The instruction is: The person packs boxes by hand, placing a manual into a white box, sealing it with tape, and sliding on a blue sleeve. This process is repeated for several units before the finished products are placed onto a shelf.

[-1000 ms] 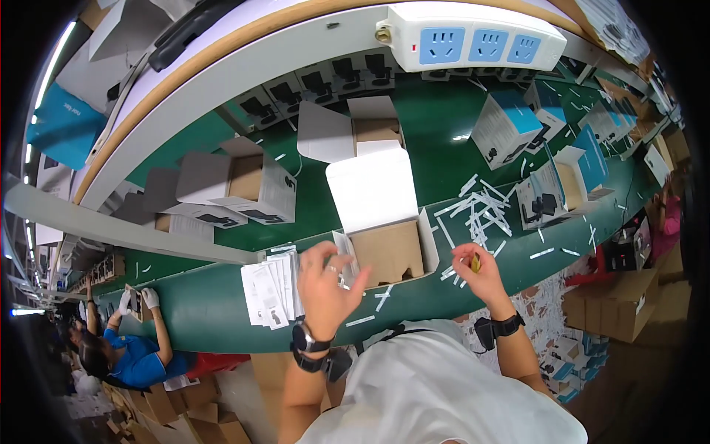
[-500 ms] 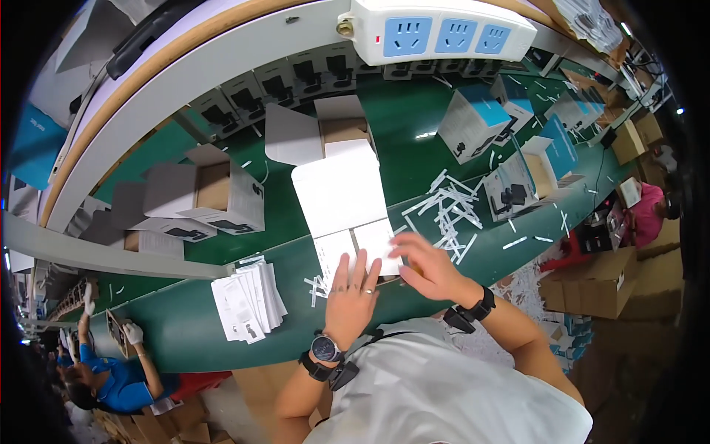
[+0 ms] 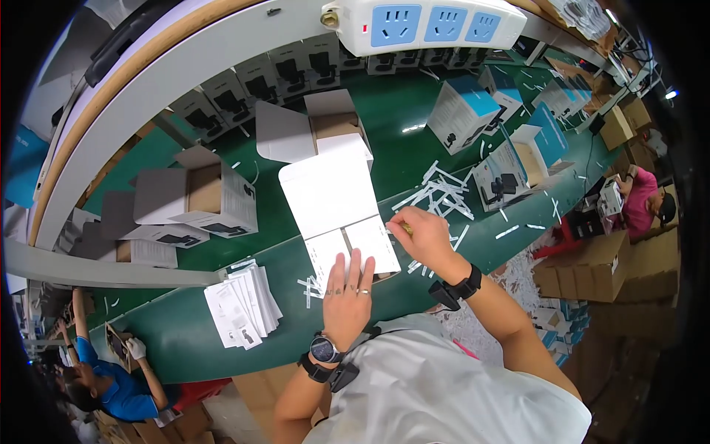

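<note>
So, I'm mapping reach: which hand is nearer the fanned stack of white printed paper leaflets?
Left. The left hand is on the white cardboard box, to the right of the leaflets; the right hand is farther right, by the box's right edge.

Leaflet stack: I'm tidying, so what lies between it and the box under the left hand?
Some white strips on the green tabletop, left of the box, as the head view shows.
</note>
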### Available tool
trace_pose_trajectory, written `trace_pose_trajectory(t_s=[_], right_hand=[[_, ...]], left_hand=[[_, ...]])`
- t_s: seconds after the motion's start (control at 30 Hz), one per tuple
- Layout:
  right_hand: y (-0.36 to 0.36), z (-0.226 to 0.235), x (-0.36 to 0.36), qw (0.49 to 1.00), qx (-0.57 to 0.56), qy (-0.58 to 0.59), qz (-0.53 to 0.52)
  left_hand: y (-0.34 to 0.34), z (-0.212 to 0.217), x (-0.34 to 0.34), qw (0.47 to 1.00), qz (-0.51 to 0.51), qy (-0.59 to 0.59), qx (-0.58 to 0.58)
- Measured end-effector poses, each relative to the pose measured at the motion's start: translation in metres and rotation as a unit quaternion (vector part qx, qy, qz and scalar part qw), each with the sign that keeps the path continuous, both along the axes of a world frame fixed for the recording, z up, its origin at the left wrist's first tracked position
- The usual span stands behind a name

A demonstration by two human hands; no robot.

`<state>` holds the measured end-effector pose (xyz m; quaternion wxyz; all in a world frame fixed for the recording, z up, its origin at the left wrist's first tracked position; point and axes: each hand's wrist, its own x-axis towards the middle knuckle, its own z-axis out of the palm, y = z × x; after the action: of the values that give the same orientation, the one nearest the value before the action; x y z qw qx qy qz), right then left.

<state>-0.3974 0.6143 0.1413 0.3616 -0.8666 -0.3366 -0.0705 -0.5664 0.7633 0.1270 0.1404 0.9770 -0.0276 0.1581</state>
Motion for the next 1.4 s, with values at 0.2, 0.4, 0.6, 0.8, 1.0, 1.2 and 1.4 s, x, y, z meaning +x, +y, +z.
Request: trace_pose_trajectory(t_s=[0.2,0.4,0.6,0.8,1.0,1.2,1.4], right_hand=[[0.03,0.015,-0.023,0.999,0.029,0.004,0.024],[0.102,0.008,-0.033,0.992,-0.051,-0.023,0.116],[0.118,0.016,-0.045,0.978,-0.025,0.032,0.205],[0.059,0.043,0.043,0.896,0.398,0.198,0.027],[0.034,0.021,0.079,0.734,0.233,0.599,0.22],[0.031,0.109,-0.019,0.962,0.23,0.027,0.146],[0.084,0.037,-0.055,0.98,-0.092,0.084,0.153]], left_hand=[[0.002,-0.004,0.0,1.0,0.005,-0.008,-0.006],[-0.003,-0.007,-0.002,1.0,-0.012,-0.003,-0.029],[-0.003,0.0,-0.008,0.983,0.0,0.153,-0.104],[0.002,0.006,-0.006,0.999,-0.038,0.002,-0.025],[0.014,0.032,-0.003,0.992,-0.077,0.069,-0.07],[-0.008,0.016,-0.005,0.996,-0.018,0.082,-0.02],[-0.014,-0.018,-0.011,0.995,0.001,0.085,-0.043]])
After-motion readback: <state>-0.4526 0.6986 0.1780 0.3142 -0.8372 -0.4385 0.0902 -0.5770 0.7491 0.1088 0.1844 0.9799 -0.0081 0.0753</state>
